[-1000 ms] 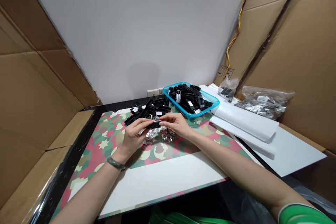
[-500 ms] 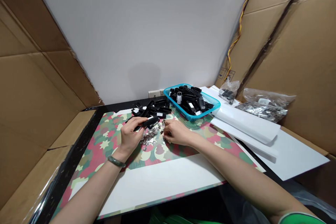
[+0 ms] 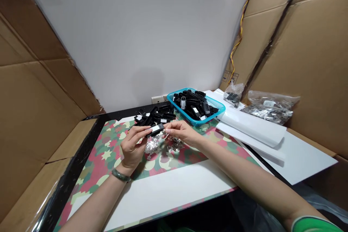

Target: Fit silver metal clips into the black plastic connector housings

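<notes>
My left hand (image 3: 133, 145) holds a black plastic case (image 3: 156, 129) with a white label on its upper face, above the table. At the case's right end, my right hand (image 3: 182, 133) is closed in a pinch on what looks like a small metal part (image 3: 164, 131), mostly hidden by the fingertips. Below the hands lies a pile of small silvery metal parts (image 3: 151, 146). A second pile of small, darker metal parts (image 3: 174, 145) sits under my right hand. Behind them is a loose heap of black plastic cases (image 3: 154, 115), some with white labels.
A blue plastic basket (image 3: 196, 122) full of black cases stands at the back right. Further right are white sheets (image 3: 252, 127) and clear bags of parts (image 3: 272, 110). Cardboard walls (image 3: 32, 98) flank the table, and a patterned board (image 3: 108, 152) covers its top.
My right hand has lifted from the darker metal pile and moved to the end of the black case. My left hand has turned the case so its white label faces up.
</notes>
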A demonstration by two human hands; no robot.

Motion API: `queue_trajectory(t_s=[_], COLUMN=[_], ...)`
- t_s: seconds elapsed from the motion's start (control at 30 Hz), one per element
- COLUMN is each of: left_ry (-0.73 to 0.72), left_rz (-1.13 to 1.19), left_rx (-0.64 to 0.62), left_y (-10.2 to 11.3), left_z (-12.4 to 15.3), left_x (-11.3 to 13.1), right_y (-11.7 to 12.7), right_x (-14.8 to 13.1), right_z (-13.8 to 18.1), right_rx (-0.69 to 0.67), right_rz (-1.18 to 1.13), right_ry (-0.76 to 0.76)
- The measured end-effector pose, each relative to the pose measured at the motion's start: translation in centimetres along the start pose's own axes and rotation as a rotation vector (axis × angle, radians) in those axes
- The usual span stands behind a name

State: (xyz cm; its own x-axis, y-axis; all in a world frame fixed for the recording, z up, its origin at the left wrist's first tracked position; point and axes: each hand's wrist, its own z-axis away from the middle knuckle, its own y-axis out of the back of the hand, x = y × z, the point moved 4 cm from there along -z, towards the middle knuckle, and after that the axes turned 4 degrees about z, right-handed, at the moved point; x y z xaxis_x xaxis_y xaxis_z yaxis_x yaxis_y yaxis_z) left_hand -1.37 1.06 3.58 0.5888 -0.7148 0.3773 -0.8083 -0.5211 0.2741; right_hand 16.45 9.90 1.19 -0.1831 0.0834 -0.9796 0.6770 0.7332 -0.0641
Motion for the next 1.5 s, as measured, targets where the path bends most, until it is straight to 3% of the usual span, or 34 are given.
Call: queue_trajectory(t_s=[0.17,0.33,0.43,0.57,0.67,0.77,0.9,1.03,1.17,1.5], left_ry=[0.004,0.072,0.269,0.578,0.705,0.831,1.034,1.24,1.244,1.119], left_rz=[0.011,0.057,0.16,0.27,0.344,0.467,0.692,0.929,0.951,0.793], left_rx=[-0.043,-0.165,-0.26,-0.204,-0.177,-0.137,-0.104,-0.094,-0.136,-0.244], left_y=[-0.5,-1.2,-2.1,-2.9,-3.3,-3.3,-3.5,-4.0,-4.1,-4.1], left_z=[0.0,-0.4,0.0,0.9,1.2,1.2,1.3,1.7,1.8,1.7], left_x=[0.3,0.7,0.4,-0.7,-1.2,-1.6,-1.9,-1.8,-1.5,-1.3], right_y=[-0.4,-0.3,-0.1,-0.4,-0.6,-0.1,0.9,0.5,-0.3,-0.5], right_x=[0.8,0.6,0.9,1.7,1.9,1.2,-1.0,-2.0,-1.9,-1.8], right_z=[-0.2,-0.3,-0.4,-0.4,-0.4,-0.3,0.3,0.9,1.1,1.5], right_rx=[0.068,0.116,0.137,0.095,0.071,0.142,0.312,0.328,0.321,0.353], right_rz=[-0.299,-0.318,-0.276,-0.237,-0.215,-0.1,0.262,0.594,0.809,1.068], right_ry=[-0.087,-0.056,-0.044,-0.089,-0.118,-0.064,0.171,0.341,0.489,0.645])
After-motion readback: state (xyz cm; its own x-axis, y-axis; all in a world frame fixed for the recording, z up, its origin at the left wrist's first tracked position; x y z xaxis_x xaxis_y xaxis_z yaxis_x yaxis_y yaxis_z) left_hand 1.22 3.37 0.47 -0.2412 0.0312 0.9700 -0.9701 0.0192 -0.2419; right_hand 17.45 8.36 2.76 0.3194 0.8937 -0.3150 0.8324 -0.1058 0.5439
